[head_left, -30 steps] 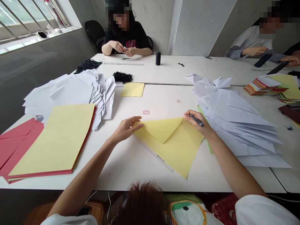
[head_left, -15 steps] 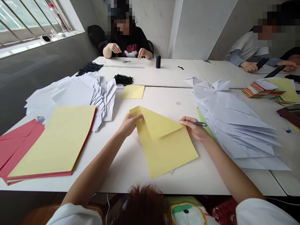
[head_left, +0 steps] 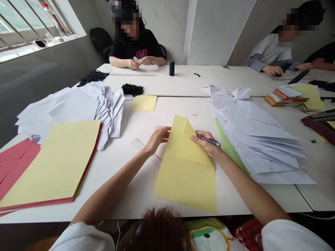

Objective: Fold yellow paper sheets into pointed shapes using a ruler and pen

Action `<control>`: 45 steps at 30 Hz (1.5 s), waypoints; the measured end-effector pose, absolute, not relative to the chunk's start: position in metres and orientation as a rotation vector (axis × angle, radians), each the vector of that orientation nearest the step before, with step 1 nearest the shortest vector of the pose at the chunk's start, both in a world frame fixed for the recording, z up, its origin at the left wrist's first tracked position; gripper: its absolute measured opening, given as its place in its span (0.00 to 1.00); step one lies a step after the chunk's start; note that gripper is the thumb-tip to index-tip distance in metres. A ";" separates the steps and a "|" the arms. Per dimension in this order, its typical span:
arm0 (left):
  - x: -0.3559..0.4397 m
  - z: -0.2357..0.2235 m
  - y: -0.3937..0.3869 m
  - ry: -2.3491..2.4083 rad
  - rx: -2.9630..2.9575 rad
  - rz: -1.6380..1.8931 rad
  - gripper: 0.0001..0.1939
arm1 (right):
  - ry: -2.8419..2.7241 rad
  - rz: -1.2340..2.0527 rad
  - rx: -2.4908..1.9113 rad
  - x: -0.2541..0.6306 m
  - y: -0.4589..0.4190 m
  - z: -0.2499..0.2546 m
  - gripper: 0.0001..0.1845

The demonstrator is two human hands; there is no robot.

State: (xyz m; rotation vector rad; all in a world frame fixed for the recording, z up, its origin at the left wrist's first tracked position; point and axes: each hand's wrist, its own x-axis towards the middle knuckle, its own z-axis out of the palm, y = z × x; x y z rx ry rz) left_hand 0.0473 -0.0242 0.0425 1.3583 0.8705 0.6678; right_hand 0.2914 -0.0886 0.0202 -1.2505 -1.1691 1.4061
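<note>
A yellow paper sheet [head_left: 187, 174] with one corner folded down lies in front of me, its top lifted a little off the white table [head_left: 167, 108]. My left hand [head_left: 157, 138] pinches the sheet's upper left edge. My right hand [head_left: 208, 144] presses on the folded flap at the right and also grips a dark pen [head_left: 209, 140] between its fingers. A clear ruler [head_left: 143, 148] lies on the table just below my left hand, partly under the sheet.
A stack of yellow and red sheets [head_left: 52, 164] lies at the left, with white folded papers [head_left: 78, 104] behind. More white folded papers [head_left: 256, 136] spread at the right over a green sheet [head_left: 229, 146]. A small yellow sheet [head_left: 143, 103] lies farther back. Other people sit at the far side.
The yellow sheet has been turned from a diamond lying flat to a more upright position and drawn toward me. Both hands moved closer together at its top. The ruler is now uncovered.
</note>
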 end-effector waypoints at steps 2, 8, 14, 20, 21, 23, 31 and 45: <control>0.034 0.030 -0.036 1.019 1.644 0.730 0.22 | -1.080 1.339 -1.253 0.298 -0.087 0.016 0.22; -0.018 0.005 -0.051 0.999 2.414 0.601 0.20 | -0.939 1.347 -1.143 0.302 -0.087 0.013 0.18; -0.056 0.018 -0.030 0.768 2.540 0.482 0.18 | -0.921 1.392 -1.111 0.292 -0.091 0.013 0.18; -0.021 0.042 -0.032 1.179 1.889 0.756 0.18 | -0.914 1.416 -1.094 0.277 -0.093 0.009 0.18; -0.009 0.046 -0.034 1.154 1.743 0.743 0.22 | -0.917 1.406 -1.094 0.274 -0.094 0.008 0.18; 0.014 0.052 -0.038 1.042 1.540 0.600 0.30 | -0.932 1.363 -1.100 0.268 -0.096 0.008 0.18; 0.043 0.045 -0.042 0.771 1.221 0.395 0.33 | -0.930 1.151 -1.141 0.270 -0.095 0.011 0.19; 0.038 0.034 -0.046 0.682 1.228 0.302 0.27 | -0.981 0.995 -1.158 0.275 -0.085 0.017 0.17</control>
